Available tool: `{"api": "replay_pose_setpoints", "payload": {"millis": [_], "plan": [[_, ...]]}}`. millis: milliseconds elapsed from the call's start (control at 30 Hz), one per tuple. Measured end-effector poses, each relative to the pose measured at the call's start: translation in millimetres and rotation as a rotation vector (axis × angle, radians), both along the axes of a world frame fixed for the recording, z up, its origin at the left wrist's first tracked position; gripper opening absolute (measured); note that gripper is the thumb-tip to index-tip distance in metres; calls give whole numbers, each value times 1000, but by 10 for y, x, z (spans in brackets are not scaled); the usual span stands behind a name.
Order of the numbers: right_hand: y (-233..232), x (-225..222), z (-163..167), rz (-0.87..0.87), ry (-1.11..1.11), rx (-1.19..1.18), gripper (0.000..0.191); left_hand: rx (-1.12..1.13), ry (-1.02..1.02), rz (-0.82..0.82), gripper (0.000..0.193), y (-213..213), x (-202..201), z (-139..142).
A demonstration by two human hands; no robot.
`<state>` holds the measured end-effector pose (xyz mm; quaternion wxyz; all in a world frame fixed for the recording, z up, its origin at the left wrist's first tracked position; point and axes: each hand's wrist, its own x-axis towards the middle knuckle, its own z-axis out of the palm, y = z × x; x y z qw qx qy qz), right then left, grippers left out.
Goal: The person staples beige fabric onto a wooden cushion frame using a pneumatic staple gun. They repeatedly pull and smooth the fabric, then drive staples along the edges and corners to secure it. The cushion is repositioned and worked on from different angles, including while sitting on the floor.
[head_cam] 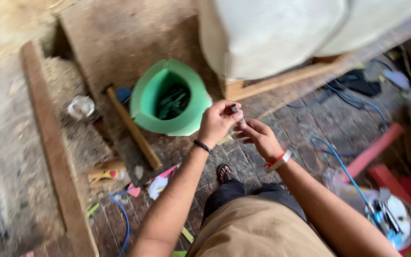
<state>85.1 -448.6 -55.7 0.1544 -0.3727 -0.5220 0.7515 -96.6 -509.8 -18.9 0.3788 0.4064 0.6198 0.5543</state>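
Small pale piece between both grips

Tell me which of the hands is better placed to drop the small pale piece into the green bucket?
Probably the left hand: it pinches the small pale piece and is nearer the green bucket. The right hand sits farther away.

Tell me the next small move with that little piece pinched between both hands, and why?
Probably steady the small pale piece first: the left hand pinches its top, the right hand supports below, over brick floor. It's too blurred to identify.
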Motion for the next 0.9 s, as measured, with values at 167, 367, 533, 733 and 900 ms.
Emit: {"api": "replay_pose_setpoints", "payload": {"millis": [167,367,533,733,900], "plan": [[-205,912,-305,-200,66,-31,26,49,-328,-144,23,89,1095,-360],[-703,2446,-435,-450,-88,-22,22,-180,-296,-451,25,120,2294,-612],[-1044,3719,-927,-759,-35,-108,26,-292,-120,-716,50,182,3477,-705],[-1312,5629,-1900,-1553,-231,-510,24,-452,43,-936,36,87,4477,-1081],[-1036,6867,-2771,-1457,-540,-541,23,-621,112,-957,33,9,5073,-1572]]}}
